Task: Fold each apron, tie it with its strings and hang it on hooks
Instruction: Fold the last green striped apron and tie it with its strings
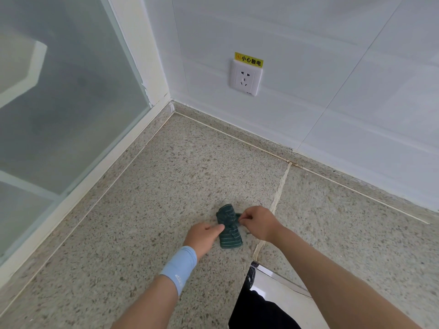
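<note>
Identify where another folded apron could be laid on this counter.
The speckled stone counter is bare from the green striped apron bundle back to the corner, between the frosted glass pane and the white tiled wall, and right of the pale seam. Crowded only where the left hand and right hand hold the bundle.

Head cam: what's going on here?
A person is tying up a small folded green striped apron on a speckled counter. The left hand holds the bundle's middle; the right hand pinches what looks like its string. It isn't hung yet; no hooks are in view.
</note>
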The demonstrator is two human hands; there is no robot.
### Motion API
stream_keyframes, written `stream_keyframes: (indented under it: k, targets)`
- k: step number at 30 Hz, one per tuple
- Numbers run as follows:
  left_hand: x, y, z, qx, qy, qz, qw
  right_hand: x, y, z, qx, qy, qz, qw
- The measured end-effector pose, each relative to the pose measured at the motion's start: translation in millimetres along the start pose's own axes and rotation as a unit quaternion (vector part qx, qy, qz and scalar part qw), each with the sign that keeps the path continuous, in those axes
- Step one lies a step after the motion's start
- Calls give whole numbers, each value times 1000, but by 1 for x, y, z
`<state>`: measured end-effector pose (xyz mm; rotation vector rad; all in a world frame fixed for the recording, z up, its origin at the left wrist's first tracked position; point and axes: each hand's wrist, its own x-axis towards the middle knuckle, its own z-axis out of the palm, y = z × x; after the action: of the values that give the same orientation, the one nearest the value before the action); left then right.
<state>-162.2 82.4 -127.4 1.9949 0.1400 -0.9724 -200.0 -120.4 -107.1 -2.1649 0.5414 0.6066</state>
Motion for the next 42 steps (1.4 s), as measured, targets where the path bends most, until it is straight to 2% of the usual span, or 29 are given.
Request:
stream_keyframes:
  k: [6, 9, 13, 15, 18, 21, 24, 26, 29, 33, 37, 42]
  targets:
    - [2, -11, -11, -17, 24, -15, 999, 4, 7, 8, 9, 2, 36, 999]
    - [2, -12, -20, 55, 30, 27, 998, 6, 7, 16, 42, 21, 43, 998]
    - [-6, -1, -28, 129, 29, 115, 984, 6, 4, 20, 166, 50, 74, 982]
    - [-9, 8, -25, 188, 23, 192, 963, 6, 5, 22, 159, 50, 76, 983]
    - [-4, 29, -13, 309, -8, 282, 908, 10, 0, 21, 113, 46, 82, 989]
    - [7, 50, -1, 394, -59, 271, 876, 14, -6, 23, 30, 43, 96, 994]
    - [17, 65, 5, 443, -66, 260, 856, 7, -11, 26, 79, 105, 106, 986]
    - [20, 71, 6, 433, -71, 251, 863, 0, -13, 28, 127, 127, 56, 982]
    - [23, 75, 4, 397, -77, 236, 884, -6, -10, 31, 172, 105, -21, 979]
    - [25, 76, 4, 352, -51, 209, 911, -2, -4, 30, 265, 107, 7, 958]
    - [21, 62, 0, 218, -12, 188, 958, -1, -8, 27, 437, 51, 84, 894]
    - [14, 33, 8, 145, 39, 209, 966, -1, -12, 27, 475, -10, 118, 872]
